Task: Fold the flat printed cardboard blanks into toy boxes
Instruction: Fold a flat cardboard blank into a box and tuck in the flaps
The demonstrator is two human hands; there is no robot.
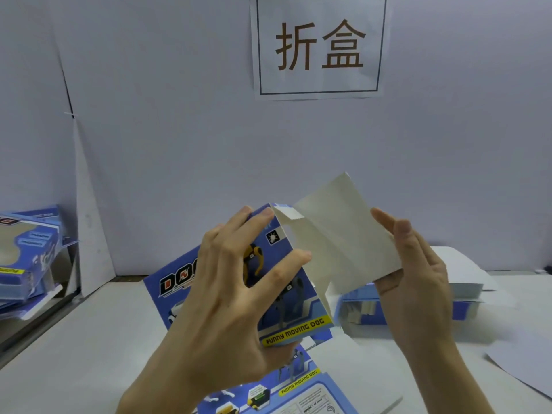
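The blank (343, 240) hangs above the table (89, 339), box pile (27, 255) left, blank stack (460, 283) behind right.

A: What stood behind the worktop (89, 339)?
B: A pale grey-lilac wall (179, 144), evenly lit, bearing a white paper sign (319, 46) with two brown characters in a dark frame.
A: And at left?
B: A dark slanting seam (68, 94) between two wall panels; the worktop was white.
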